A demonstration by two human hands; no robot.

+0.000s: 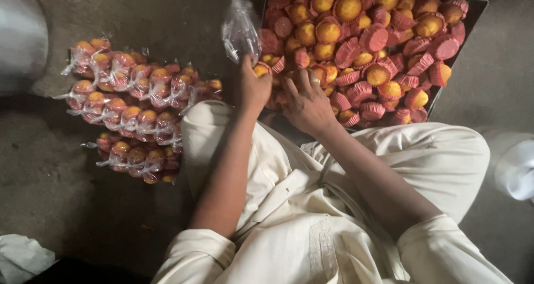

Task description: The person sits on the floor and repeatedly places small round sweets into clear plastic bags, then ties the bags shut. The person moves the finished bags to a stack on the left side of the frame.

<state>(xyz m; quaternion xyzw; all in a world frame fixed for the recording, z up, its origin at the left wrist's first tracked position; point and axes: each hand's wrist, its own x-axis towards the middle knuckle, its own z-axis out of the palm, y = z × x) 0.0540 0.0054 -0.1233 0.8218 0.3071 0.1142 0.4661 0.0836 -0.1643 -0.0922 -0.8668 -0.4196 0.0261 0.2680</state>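
Observation:
A dark tray (pixel 475 9) in front of my knees is heaped with several small yellow cupcakes (pixel 347 6) in red paper cases. My left hand (pixel 251 86) grips a clear plastic bag (pixel 240 31) that stands up above it, with a cupcake (pixel 261 70) at its fingertips. My right hand (pixel 306 103) lies palm down on the cupcakes at the near left edge of the tray, fingers spread over them. I cannot tell whether it holds one.
Several filled clear bags of cupcakes (pixel 133 103) lie in rows on the concrete floor (pixel 50 184) to my left. My cream-clothed knees (pixel 434 162) sit close under the tray. A white cloth (pixel 22 256) lies at bottom left.

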